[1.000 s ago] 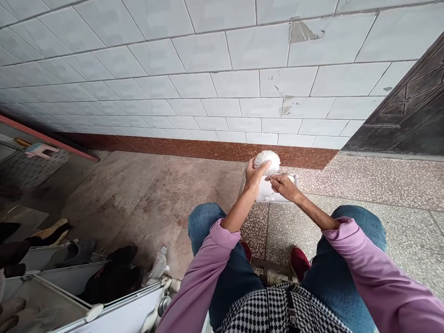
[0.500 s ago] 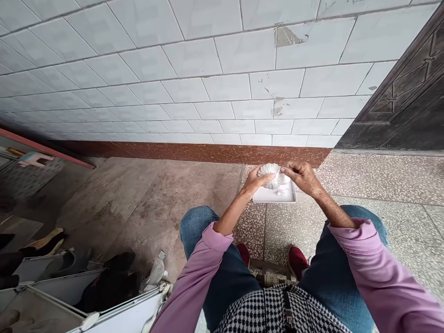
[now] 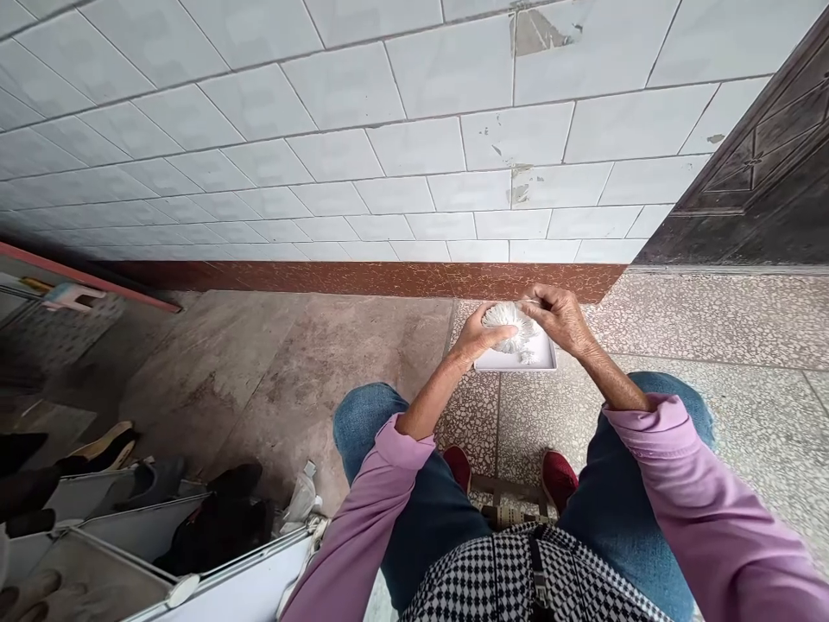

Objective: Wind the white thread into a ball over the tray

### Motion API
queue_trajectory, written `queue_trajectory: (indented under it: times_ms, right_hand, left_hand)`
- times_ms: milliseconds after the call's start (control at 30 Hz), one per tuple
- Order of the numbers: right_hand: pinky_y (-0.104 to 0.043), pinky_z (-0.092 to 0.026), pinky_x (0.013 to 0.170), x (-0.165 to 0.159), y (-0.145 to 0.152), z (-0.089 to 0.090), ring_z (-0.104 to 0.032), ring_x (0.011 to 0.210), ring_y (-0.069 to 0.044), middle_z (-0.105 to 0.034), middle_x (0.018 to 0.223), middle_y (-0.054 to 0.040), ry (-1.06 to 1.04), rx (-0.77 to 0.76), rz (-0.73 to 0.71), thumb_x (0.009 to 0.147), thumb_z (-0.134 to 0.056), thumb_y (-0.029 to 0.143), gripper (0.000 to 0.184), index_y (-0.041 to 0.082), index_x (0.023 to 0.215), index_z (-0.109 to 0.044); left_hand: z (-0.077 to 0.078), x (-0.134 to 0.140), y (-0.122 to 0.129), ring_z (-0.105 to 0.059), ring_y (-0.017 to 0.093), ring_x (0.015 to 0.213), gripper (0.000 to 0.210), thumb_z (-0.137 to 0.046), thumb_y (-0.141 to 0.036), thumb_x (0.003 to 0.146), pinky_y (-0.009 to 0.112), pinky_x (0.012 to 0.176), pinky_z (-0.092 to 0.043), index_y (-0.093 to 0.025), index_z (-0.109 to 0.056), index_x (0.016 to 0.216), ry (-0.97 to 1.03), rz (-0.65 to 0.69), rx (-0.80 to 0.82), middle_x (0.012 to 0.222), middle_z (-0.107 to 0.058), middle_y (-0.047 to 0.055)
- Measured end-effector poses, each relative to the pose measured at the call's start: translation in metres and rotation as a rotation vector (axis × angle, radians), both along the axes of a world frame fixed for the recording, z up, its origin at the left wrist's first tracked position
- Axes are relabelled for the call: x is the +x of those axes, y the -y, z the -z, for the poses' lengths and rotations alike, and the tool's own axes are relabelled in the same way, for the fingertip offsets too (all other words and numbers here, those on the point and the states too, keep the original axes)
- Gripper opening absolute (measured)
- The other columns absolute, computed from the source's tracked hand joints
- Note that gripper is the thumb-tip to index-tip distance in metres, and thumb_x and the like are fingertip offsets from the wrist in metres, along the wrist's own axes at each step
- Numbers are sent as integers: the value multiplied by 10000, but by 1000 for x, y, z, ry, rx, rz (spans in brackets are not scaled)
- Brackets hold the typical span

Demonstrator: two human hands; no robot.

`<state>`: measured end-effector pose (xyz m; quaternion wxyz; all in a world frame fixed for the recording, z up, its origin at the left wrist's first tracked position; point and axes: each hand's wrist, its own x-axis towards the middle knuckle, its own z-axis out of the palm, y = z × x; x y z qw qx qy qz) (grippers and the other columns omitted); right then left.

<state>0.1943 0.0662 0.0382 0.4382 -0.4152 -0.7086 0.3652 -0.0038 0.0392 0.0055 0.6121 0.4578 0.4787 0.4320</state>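
Risk here, I'd say, is a slip: left hand (image 3: pixel 476 335) cups the white ball (image 3: pixel 509 324) over the tray (image 3: pixel 518 361) on the floor, right hand (image 3: pixel 557 315) pinches its top. A hard tug could drop it past the tray.

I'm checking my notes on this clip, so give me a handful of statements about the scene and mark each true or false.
1. Both hands are on the white frilly ball. True: the left hand holds it from the side and the right hand pinches at its top.
2. A white tray lies on the floor under the hands. True.
3. The person wears green sleeves. False: they are purple.
4. The shoe rack stands on the person's right. False: it is at the left.
5. The wall has white tiles. True.
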Motion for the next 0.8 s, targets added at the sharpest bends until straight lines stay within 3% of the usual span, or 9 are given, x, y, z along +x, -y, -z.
queue_trajectory:
  times_ms: [100, 233, 467, 667, 800]
  right_hand:
    - [-294, -326, 610, 2, -3, 2, -405, 627, -129, -512, 671, 16, -45, -21, 13, 915, -739, 535, 414, 198, 720, -599]
    - [-284, -331, 588, 3, -4, 3, -422, 628, -126, -531, 682, 11, -104, -78, -27, 887, -789, 568, 439, 192, 724, -632]
    - [-255, -311, 525, 0, -10, 10, -379, 563, -99, -482, 620, 34, -214, -303, -128, 788, -868, 603, 509, 194, 662, -593]
    - [-242, -369, 498, -7, -8, 24, -449, 543, -111, -564, 629, 16, -278, -434, -51, 694, -883, 541, 446, 195, 661, -605]
    - [-227, -320, 435, -14, -4, 29, -388, 476, -94, -529, 575, 34, -320, -473, -6, 707, -826, 517, 374, 205, 693, -620]
  left_hand:
    - [0, -2, 2, -709, 272, 1084, 759, -941, -456, 601, 382, 950, -557, -163, -684, 1252, 3, 14, 19, 1196, -761, 120]
    - [-6, -5, 5, -712, 255, 984, 684, -915, -501, 637, 361, 873, -561, -159, -723, 1198, -29, 141, 35, 1071, -765, 96]
    - [-19, -8, 12, -688, 224, 865, 702, -916, -534, 589, 344, 828, -534, -169, -733, 1160, 103, 292, 27, 934, -740, 45]
    - [-19, -6, 11, -702, 247, 989, 798, -965, -497, 536, 326, 844, -553, -184, -684, 1214, 223, 144, 8, 1080, -745, 78]
    - [-20, -3, 8, -716, 303, 1112, 872, -990, -502, 514, 376, 918, -573, -182, -671, 1260, 302, 53, -33, 1181, -754, 118]
